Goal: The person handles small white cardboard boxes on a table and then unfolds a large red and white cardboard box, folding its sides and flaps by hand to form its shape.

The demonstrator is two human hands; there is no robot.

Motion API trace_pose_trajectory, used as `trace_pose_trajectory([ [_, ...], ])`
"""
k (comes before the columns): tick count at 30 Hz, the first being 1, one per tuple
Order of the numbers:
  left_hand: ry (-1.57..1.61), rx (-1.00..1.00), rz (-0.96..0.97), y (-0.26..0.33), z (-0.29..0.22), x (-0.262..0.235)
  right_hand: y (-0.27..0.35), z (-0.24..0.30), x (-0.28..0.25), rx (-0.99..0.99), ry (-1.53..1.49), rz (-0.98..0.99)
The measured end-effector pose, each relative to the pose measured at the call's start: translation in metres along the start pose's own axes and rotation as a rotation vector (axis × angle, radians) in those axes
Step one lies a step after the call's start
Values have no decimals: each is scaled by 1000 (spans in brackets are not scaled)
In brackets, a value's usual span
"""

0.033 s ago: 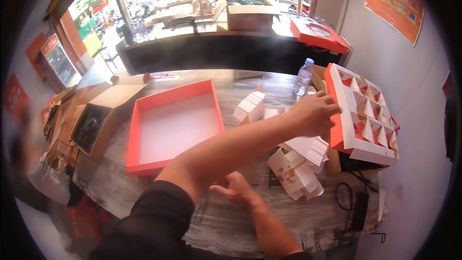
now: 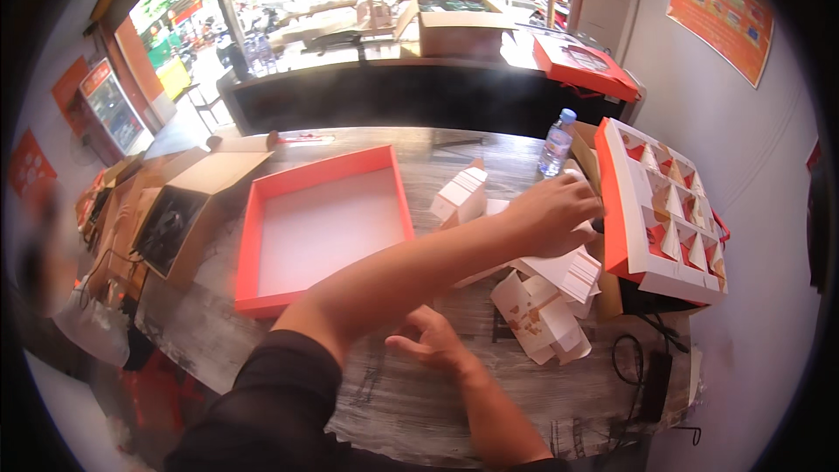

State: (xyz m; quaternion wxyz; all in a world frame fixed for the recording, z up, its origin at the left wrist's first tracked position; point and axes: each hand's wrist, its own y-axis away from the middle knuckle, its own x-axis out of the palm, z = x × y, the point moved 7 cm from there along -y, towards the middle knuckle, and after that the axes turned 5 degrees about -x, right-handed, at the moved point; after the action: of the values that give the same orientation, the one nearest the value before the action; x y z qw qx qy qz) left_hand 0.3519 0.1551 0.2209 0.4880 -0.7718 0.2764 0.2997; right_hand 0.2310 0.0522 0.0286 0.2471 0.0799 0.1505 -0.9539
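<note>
My left hand (image 2: 552,214) reaches across to the right, over loose white folded card pieces (image 2: 572,271). Its fingers are loosely bent, with nothing visible in them, and a small gap separates them from the orange side of a box with a white divided insert (image 2: 673,201). That box is tilted, propped on a brown carton, and white pointed card folds stand in its compartments. Below my left forearm, my right hand (image 2: 428,341) rests low over the table, thumb and fingers apart, holding nothing. A stained white card piece (image 2: 542,319) lies to its right.
A shallow red-orange box tray (image 2: 332,232) sits left of centre on the grey wood-grain table (image 2: 393,411). An open carton (image 2: 197,210) stands at the left. A water bottle (image 2: 557,144) is near the divided box. A black adapter with a cable (image 2: 654,385) lies at the right.
My left hand has drawn back a little to the left, away from the divided box's side. My right hand has barely moved. The whole view has shifted slightly.
</note>
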Motion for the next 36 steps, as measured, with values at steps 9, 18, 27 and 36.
trace_pose_trajectory([
  [9, -241, -736, -96, 335, 51, -182, -2, -9, 1, -36, -54, -58],
  [18, -455, -1065, 10, 461, 5, -191, 3, -15, 6, 104, -229, -60],
  [27, -385, -1132, -16, 472, -47, -170, 1, 0, 1, -101, -263, -243],
  [36, -175, -1067, -73, 472, -104, -156, 12, 12, -3, -202, 41, -393],
])
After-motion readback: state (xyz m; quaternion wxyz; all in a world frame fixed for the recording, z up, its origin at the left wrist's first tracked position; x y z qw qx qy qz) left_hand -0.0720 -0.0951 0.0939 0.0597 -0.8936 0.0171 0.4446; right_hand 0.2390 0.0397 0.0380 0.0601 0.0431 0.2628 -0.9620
